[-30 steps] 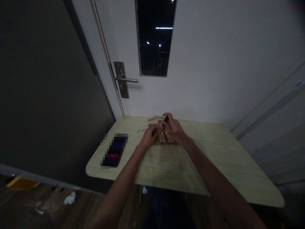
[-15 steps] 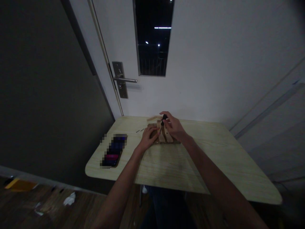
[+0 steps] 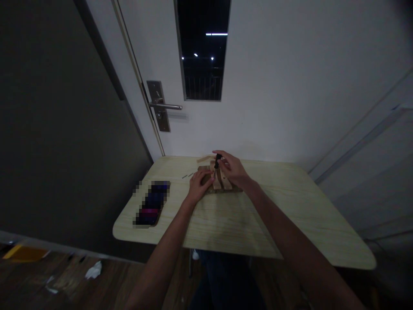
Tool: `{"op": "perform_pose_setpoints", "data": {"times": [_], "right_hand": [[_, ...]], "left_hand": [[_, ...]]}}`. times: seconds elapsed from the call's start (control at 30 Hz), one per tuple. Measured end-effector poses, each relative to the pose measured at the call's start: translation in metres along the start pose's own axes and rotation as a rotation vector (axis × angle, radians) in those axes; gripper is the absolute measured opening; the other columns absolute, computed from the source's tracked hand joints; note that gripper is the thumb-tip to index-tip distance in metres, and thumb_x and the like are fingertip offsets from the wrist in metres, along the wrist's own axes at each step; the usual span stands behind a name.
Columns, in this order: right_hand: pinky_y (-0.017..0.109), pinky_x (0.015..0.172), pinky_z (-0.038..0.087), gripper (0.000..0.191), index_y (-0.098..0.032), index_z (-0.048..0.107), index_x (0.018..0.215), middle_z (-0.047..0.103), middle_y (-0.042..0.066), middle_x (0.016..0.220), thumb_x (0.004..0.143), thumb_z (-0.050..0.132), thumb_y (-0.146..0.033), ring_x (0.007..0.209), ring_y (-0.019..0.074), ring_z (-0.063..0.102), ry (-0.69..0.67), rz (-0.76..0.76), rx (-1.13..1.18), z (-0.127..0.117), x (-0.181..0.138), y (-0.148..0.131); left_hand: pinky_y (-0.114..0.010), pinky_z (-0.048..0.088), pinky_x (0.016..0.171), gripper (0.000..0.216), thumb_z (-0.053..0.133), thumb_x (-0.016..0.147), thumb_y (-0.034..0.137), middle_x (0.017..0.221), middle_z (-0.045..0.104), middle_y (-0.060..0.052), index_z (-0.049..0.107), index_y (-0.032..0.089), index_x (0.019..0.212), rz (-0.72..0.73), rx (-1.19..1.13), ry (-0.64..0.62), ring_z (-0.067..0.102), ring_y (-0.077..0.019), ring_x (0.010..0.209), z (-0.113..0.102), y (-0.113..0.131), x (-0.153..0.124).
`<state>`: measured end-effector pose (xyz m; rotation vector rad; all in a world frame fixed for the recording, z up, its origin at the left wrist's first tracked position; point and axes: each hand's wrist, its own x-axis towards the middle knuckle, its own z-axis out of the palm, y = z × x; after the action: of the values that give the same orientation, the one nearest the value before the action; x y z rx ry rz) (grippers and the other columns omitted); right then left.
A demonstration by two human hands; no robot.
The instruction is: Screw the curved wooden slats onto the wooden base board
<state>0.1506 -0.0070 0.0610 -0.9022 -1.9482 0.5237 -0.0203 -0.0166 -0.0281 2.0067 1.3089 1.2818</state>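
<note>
My right hand [image 3: 232, 168] is closed around the black handle of a screwdriver [image 3: 217, 161], held nearly upright with its shaft pointing down. Below it lie pale, curved wooden strips [image 3: 226, 183] side by side on a darker wooden board [image 3: 237, 189]. My left hand [image 3: 197, 186] rests at the board's left side. Its thumb and index finger close in on the left strip near the screwdriver's tip, gripping there. Whether a screw sits under the tip is too small to tell.
The light wood-grain table [image 3: 277, 215] stands against a white door with a metal handle [image 3: 169, 106]. A phone [image 3: 152, 203], partly pixelated, lies on the left. Small thin dark pieces [image 3: 184, 176] lie left of the board; another pale strip [image 3: 203, 159] is behind it.
The whole view has shifted slightly, so the things appear a little further left. Both hands keep their places at the board, and the screwdriver stays in my right hand.
</note>
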Motion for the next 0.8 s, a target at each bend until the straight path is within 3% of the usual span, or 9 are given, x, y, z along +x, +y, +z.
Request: {"op": "perform_pose_setpoints", "data": {"times": [0.13, 0.3, 0.6, 0.8], "right_hand": [[0.034, 0.078, 0.053, 0.032, -0.022, 0.055, 0.121, 0.067, 0.007, 0.105, 0.091, 0.046, -0.031, 0.080, 0.0166, 0.064, -0.011, -0.067, -0.018, -0.003, 0.003, 0.000], [0.034, 0.079, 0.053, 0.026, -0.023, 0.060, 0.113, 0.066, 0.007, 0.106, 0.091, 0.048, -0.030, 0.085, 0.0169, 0.063, 0.009, -0.101, -0.037, -0.002, 0.004, 0.002], [0.038, 0.084, 0.053, 0.035, -0.022, 0.056, 0.124, 0.062, 0.011, 0.117, 0.091, 0.046, -0.027, 0.099, 0.0195, 0.062, 0.005, -0.126, -0.060, 0.000, 0.003, 0.006], [0.035, 0.081, 0.054, 0.033, -0.023, 0.056, 0.122, 0.063, 0.009, 0.117, 0.090, 0.048, -0.028, 0.096, 0.0190, 0.062, 0.035, -0.122, -0.031, 0.002, 0.003, 0.007]], "left_hand": [[-0.042, 0.036, 0.105, 0.027, 0.065, 0.081, 0.037, 0.116, 0.065, -0.003, 0.066, 0.025, 0.104, -0.125, 0.013, -0.001, 0.054, -0.0227, 0.115, 0.000, 0.003, 0.005], [-0.041, 0.039, 0.103, 0.030, 0.069, 0.075, 0.030, 0.114, 0.066, -0.005, 0.068, 0.023, 0.104, -0.162, -0.040, -0.070, 0.055, -0.0238, 0.113, -0.003, 0.000, 0.013], [-0.043, 0.038, 0.104, 0.033, 0.065, 0.074, 0.021, 0.114, 0.066, -0.005, 0.067, 0.023, 0.107, -0.141, -0.033, -0.044, 0.054, -0.0246, 0.113, 0.002, -0.006, 0.013], [-0.043, 0.038, 0.104, 0.033, 0.065, 0.074, 0.020, 0.114, 0.066, -0.005, 0.067, 0.023, 0.107, -0.120, -0.030, -0.044, 0.055, -0.0241, 0.112, 0.004, -0.009, 0.014]]}}
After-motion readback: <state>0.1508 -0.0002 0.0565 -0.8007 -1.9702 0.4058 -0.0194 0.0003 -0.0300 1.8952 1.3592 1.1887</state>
